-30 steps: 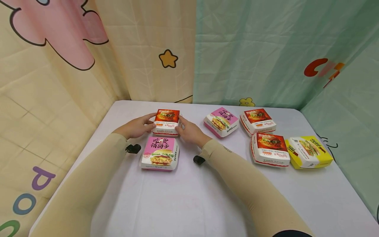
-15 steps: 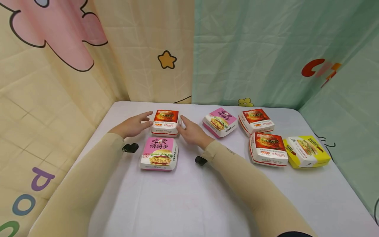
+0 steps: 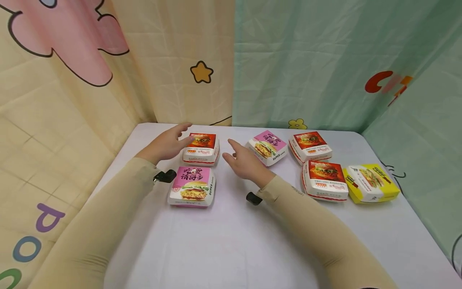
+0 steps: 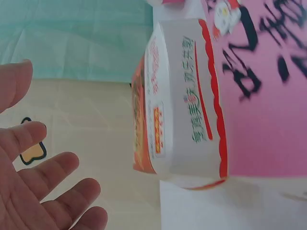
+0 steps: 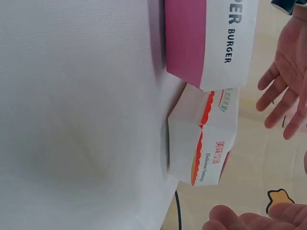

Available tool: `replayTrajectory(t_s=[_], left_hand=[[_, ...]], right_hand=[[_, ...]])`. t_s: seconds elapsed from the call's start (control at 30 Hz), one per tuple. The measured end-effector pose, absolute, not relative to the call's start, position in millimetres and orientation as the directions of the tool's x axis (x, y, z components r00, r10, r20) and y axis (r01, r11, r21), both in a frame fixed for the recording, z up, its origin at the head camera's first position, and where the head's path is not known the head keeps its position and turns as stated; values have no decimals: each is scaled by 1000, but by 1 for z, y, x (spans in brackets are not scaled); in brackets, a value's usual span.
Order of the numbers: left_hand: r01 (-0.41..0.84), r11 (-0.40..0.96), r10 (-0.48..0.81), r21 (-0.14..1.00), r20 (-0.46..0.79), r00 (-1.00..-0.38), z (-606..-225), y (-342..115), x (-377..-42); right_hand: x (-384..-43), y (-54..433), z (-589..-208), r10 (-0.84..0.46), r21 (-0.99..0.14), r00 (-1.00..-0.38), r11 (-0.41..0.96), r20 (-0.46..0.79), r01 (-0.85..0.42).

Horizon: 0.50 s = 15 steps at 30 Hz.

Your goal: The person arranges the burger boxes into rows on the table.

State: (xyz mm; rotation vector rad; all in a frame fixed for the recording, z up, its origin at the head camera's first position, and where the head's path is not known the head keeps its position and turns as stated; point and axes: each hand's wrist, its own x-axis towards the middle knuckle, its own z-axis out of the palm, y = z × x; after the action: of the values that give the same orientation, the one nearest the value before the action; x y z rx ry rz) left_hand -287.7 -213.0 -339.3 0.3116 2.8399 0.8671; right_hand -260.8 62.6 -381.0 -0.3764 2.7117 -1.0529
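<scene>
Left hand (image 3: pixel 164 145) raised, fingers spread, at left side of red box (image 3: pixel 200 151); pink box (image 3: pixel 192 188) just in front. Right hand (image 3: pixel 250 164) to their right, thumb and forefinger parted. Beyond: second pink box (image 3: pixel 268 147), rear red box (image 3: pixel 310 147), front red box (image 3: pixel 324 181), yellow box (image 3: pixel 371 183).

We see smooth paperboard boxes (image 3: pixel 192 186) with a faint sheen, a bench (image 3: pixel 209 249) covered in matt woven cloth, thin creased fabric curtains (image 3: pixel 306 60), matt cloth sleeves (image 3: pixel 314 224) and glossy, plastic-looking wrist cameras (image 3: pixel 254 198).

Red-topped white burger box (image 3: pixel 201 152)
</scene>
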Motion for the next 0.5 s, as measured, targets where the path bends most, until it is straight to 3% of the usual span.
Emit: replayTrajectory(t_s=[0.5], left_hand=[[219,761,315,610,-52,-948,-316,-152,-284]], right_hand=[[-246,109,-371,-148,-772,-966,581,212,-259]])
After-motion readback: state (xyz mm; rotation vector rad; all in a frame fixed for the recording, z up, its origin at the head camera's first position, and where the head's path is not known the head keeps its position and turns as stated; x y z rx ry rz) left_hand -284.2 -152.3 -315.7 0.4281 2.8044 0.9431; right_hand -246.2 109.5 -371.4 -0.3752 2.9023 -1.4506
